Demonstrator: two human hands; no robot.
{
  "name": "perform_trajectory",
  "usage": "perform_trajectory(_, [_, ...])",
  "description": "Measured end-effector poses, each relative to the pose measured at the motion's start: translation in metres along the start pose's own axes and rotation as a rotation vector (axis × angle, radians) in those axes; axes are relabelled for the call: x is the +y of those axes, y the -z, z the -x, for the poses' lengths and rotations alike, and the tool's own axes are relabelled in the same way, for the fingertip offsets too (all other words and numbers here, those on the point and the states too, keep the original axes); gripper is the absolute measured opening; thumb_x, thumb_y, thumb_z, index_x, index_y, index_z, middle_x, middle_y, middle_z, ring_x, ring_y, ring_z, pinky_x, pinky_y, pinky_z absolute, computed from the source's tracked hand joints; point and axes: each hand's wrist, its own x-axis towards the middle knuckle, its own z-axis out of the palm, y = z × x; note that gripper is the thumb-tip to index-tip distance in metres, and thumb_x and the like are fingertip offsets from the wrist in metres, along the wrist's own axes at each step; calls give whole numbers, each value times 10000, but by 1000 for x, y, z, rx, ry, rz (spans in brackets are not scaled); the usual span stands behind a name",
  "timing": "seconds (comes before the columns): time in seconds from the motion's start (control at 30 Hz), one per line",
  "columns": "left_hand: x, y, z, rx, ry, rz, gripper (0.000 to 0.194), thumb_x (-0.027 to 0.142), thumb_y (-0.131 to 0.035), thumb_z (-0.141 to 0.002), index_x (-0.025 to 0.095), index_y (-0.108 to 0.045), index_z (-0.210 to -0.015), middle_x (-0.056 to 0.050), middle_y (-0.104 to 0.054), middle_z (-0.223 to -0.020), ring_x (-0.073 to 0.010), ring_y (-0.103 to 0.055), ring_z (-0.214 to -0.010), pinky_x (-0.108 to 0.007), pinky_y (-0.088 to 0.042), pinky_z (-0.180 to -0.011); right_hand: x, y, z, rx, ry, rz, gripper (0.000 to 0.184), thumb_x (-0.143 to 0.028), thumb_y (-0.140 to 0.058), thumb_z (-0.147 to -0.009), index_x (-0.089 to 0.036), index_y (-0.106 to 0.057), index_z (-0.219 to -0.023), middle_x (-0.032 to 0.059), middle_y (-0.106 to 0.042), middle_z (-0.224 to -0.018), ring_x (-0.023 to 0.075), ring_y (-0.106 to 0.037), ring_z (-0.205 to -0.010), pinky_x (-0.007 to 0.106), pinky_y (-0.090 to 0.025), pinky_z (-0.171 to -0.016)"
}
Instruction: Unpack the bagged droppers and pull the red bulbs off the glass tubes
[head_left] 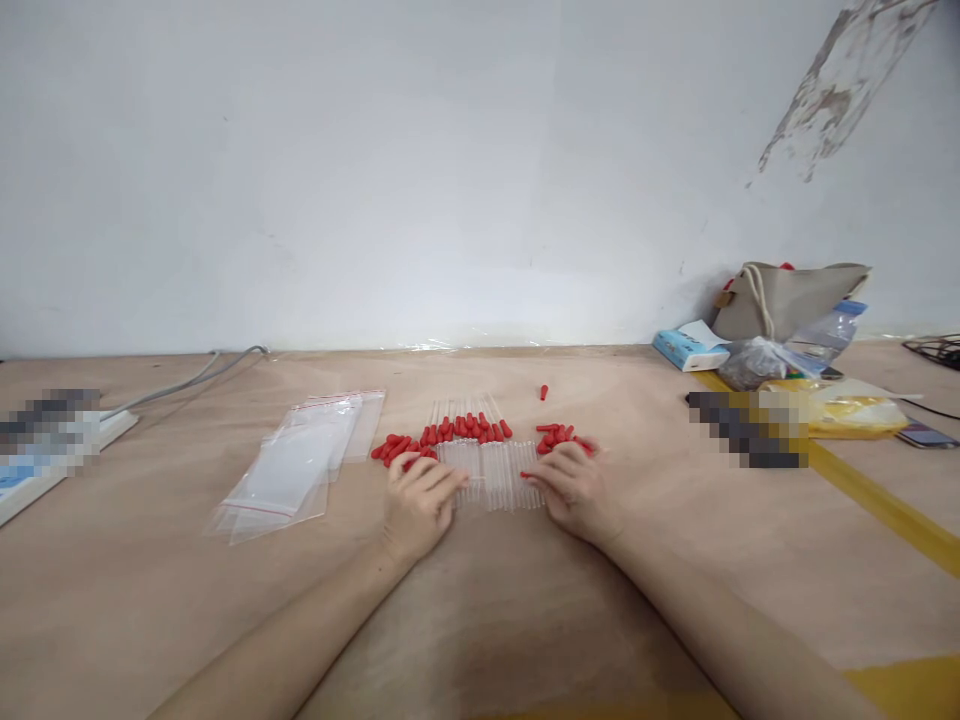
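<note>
Between my hands lies a row of clear dropper tubes (504, 478), side by side on the wooden table. My left hand (421, 498) is closed in a pinch at the row's left end, with a clear tube (475, 479) pointing right from its fingertips. A small red rubber bulb (527, 476) shows at the fingertips of my right hand (581, 492), also pinched. Beyond the row are droppers fitted with red bulbs (469, 428), their tubes pointing to the wall. Loose red bulbs form a left pile (397, 449) and a right pile (556, 436), each by a hand.
Clear zip bags (300, 460) lie at left, near a power strip (112, 432) with a grey cable (195, 378). One single red bulb (544, 392) sits farther back. At right are a tissue box (690, 347), a grey bag (795, 300), yellow packaging (847, 410) and a phone (926, 434).
</note>
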Motion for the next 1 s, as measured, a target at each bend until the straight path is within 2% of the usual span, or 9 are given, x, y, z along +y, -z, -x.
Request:
perform_trajectory(0.13, [-11,-2,6,-12,20,45,221,132,-449,-805,206,-610,-938,-26,-628,-803,-148,-530,-735,-275,-415,-678,16,3,1,68,-177,-167,132,-268,-515,-802,-221,-637,-814,21,-608,-751,135,-531,-738,337,-382,-761])
perform_trajectory(0.23, [-12,-5,7,-31,12,24,361,54,-388,-772,171,-566,-1064,-67,-610,-879,-170,-531,-796,-295,-419,-714,19,-5,1,59,-331,-382,217,-296,-439,-834,-208,-607,-939,50,-568,-860,123,-560,-706,289,-462,-648])
perform_trajectory(0.33, [-10,-6,2,-1,38,-66,444,14,-380,-733,183,-548,-1107,-67,-628,-909,-185,-551,-799,-342,-387,-721,25,-10,-6,53,-561,-521,292,-321,-366,-849,-182,-569,-1006,70,-532,-917,91,-552,-574,260,-470,-522])
perform_trajectory(0.43, [-9,-9,-6,64,29,-98,387,37,-409,-765,211,-573,-1068,-38,-661,-900,-171,-578,-753,-356,-372,-730,43,-7,-21,49,-713,-437,292,-309,-429,-790,-146,-579,-981,61,-535,-840,95,-539,-566,256,-463,-524])
perform_trajectory(0.53, [-11,-19,-10,95,-9,-20,297,76,-434,-794,196,-606,-1004,-38,-666,-917,-164,-591,-780,-316,-419,-714,68,-3,-38,41,-809,-374,323,-300,-544,-685,-126,-564,-957,27,-553,-726,106,-521,-588,256,-457,-568])
perform_trajectory(0.7, [-14,-35,-7,67,10,135,207,121,-458,-801,188,-631,-891,-40,-655,-898,-151,-595,-813,-283,-486,-727,92,-2,-51,-17,-903,-327,299,-406,-579,-639,-156,-596,-802,26,-585,-687,116,-518,-600,245,-419,-561])
perform_trajectory(0.87, [-12,-42,-6,20,36,214,211,98,-446,-780,171,-625,-864,-55,-635,-893,-149,-597,-825,-289,-505,-737,88,-3,-49,-143,-881,-256,271,-421,-564,-642,-177,-618,-746,19,-595,-660,119,-518,-585,234,-388,-541])
perform_trajectory(1.0, [-4,-39,-9,-30,47,277,193,135,-466,-775,168,-625,-879,-58,-632,-900,-143,-602,-815,-282,-512,-741,80,-4,-50,-244,-824,-194,243,-418,-544,-663,-190,-616,-710,14,-615,-670,122,-536,-602,227,-372,-542])
